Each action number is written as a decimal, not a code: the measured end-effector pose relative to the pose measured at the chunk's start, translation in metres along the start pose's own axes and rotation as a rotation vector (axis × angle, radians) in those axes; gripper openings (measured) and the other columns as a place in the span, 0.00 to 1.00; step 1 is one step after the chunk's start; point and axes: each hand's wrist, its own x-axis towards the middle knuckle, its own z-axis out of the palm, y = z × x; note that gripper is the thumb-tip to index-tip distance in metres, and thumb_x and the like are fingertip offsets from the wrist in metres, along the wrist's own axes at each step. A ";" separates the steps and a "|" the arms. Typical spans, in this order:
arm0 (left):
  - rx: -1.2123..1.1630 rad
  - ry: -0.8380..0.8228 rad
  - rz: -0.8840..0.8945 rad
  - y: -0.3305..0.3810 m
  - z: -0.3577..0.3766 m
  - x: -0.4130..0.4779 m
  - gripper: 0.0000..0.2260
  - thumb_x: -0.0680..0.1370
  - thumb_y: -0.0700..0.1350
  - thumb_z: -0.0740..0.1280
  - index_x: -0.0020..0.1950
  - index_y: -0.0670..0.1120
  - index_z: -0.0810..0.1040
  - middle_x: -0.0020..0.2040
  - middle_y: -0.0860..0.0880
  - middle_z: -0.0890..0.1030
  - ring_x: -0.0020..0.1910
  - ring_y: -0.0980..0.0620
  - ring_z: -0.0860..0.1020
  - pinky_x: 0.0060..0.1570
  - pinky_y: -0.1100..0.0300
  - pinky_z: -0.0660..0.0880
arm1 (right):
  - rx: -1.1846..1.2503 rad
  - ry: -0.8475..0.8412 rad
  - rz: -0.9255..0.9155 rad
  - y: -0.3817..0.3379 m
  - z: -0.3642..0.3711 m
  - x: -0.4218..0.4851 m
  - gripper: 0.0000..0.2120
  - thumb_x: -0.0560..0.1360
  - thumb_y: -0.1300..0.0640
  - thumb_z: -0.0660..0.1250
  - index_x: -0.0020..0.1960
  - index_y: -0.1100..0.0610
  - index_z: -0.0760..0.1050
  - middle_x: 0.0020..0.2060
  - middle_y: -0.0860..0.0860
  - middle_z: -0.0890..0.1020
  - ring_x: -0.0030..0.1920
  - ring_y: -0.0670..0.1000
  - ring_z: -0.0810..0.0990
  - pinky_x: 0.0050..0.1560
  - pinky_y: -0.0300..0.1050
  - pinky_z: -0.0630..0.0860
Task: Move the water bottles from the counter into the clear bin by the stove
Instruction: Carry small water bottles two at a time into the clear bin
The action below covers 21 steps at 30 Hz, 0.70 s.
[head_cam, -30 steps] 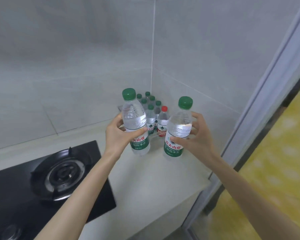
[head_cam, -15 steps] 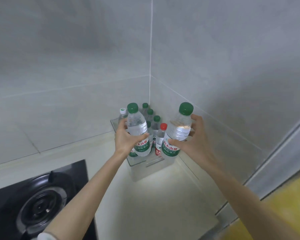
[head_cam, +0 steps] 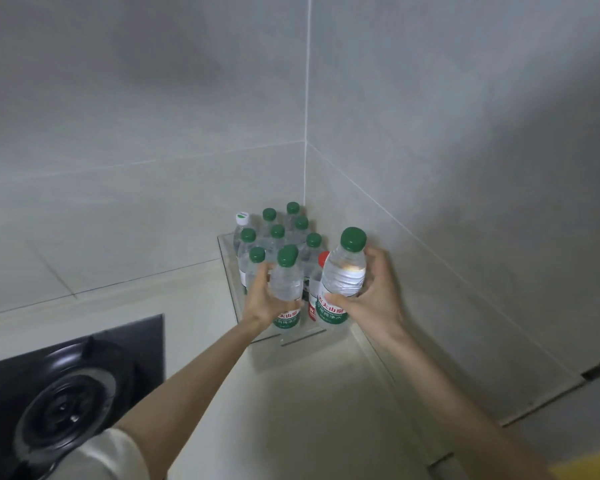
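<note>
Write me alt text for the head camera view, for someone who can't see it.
A person's left hand grips a green-capped clear plastic water bottle and the right hand grips a second green-capped bottle, both at the front of a clear plastic bin packed with upright bottles in a tiled corner. A black gas stove sits left of it.

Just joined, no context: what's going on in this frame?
A person is loading water bottles into the clear bin in the tiled corner, right of the stove. The left hand grips a green-capped bottle low at the bin's front. The right hand grips a second bottle higher, at the front right. The bin holds several upright bottles, mostly green caps, one white, one red.
</note>
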 end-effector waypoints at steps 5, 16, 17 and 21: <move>0.023 0.002 -0.060 -0.013 0.016 0.009 0.33 0.58 0.44 0.83 0.55 0.50 0.67 0.51 0.53 0.77 0.52 0.50 0.74 0.50 0.59 0.70 | 0.033 -0.019 -0.007 0.008 0.000 0.009 0.37 0.59 0.66 0.80 0.62 0.50 0.67 0.56 0.49 0.79 0.54 0.49 0.82 0.53 0.52 0.81; 0.036 -0.037 -0.042 -0.018 0.039 0.013 0.36 0.57 0.32 0.81 0.62 0.42 0.72 0.54 0.46 0.63 0.53 0.52 0.64 0.55 0.74 0.69 | 0.042 -0.105 -0.004 0.013 -0.005 0.012 0.38 0.61 0.68 0.79 0.64 0.52 0.66 0.59 0.51 0.79 0.56 0.49 0.81 0.56 0.47 0.80; 0.066 -0.057 -0.039 -0.018 0.038 0.013 0.37 0.58 0.33 0.81 0.64 0.42 0.71 0.55 0.46 0.63 0.53 0.51 0.65 0.56 0.72 0.70 | 0.042 -0.107 -0.003 0.013 -0.005 0.012 0.38 0.61 0.68 0.79 0.64 0.51 0.65 0.60 0.51 0.78 0.56 0.49 0.81 0.56 0.47 0.80; 0.131 -0.082 -0.039 -0.017 0.034 0.011 0.39 0.58 0.36 0.81 0.66 0.45 0.69 0.58 0.46 0.69 0.54 0.50 0.69 0.58 0.61 0.70 | 0.032 -0.100 -0.004 0.013 -0.005 0.010 0.39 0.61 0.68 0.79 0.65 0.52 0.65 0.59 0.50 0.78 0.56 0.48 0.81 0.55 0.46 0.80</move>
